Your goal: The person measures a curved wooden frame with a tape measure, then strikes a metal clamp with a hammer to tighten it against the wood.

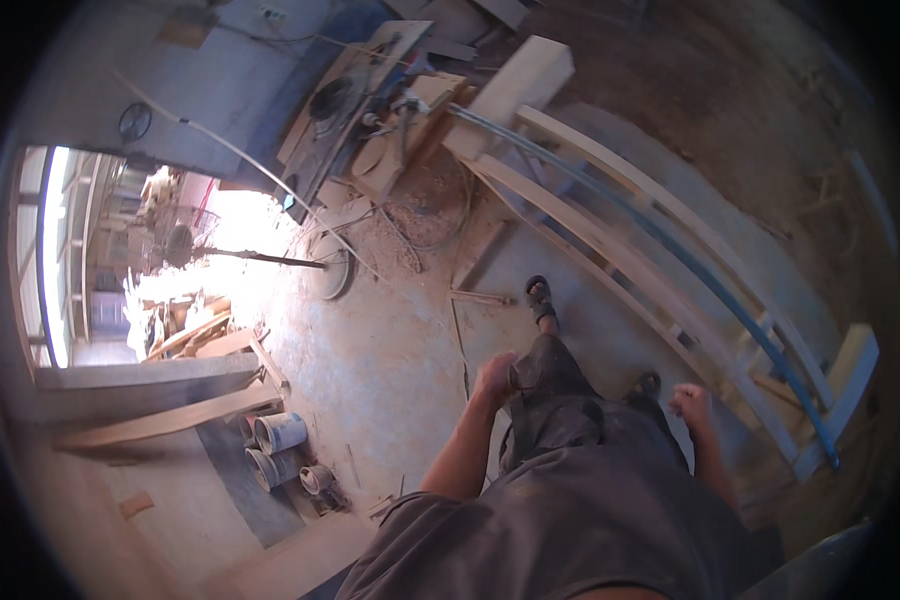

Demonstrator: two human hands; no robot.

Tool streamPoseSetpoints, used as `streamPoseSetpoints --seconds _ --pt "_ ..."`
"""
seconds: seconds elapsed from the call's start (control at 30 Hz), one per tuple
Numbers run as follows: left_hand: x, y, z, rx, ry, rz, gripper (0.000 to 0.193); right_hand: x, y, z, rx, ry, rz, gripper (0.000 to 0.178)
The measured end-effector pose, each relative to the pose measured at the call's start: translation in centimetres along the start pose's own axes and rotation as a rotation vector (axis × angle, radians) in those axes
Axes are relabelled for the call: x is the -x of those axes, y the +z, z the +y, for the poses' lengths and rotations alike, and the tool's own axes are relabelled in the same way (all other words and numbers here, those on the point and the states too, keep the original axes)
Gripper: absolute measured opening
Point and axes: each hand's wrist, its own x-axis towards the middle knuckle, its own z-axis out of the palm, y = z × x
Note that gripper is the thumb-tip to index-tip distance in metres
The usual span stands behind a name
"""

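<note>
Now both hands hang free beside the person's dark trousers point(560, 400): the left hand point(494, 378) is loosely curled and grasps nothing, the right hand point(690, 402) is balled into a loose fist, also empty. Nearest the right hand, just to its right, a long wooden frame point(610, 240) with a blue pipe point(690, 265) lies on the dusty floor point(390, 350). Buckets point(278, 440) stand near left
</note>
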Motion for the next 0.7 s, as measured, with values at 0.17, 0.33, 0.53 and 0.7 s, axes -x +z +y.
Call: streamPoseSetpoints --seconds 0.17,0.33,0.53,0.7 --pt "-14.1 -5.2 11.4 0.332 -0.363 0.176 0.034 -4.2 3.2 0.1 0.108 0.078 0.052 0.019" --pt "-37.6 -17.5 15.9 -0.304 0.032 0.274 0.041 -10.3 13.1 2.5 0.276 0.089 0.048 0.013" --pt "-54.7 -21.8 18.6 -0.858 0.021 -0.004 0.05 -8.3 27.8 -14.6 0.455 -0.023 -0.186 0.032" --pt "-61.4 -25.9 19.2 -1.168 0.206 -0.274 0.039 -9.7 28.4 -17.4 0.553 0.117 -0.061 0.026"
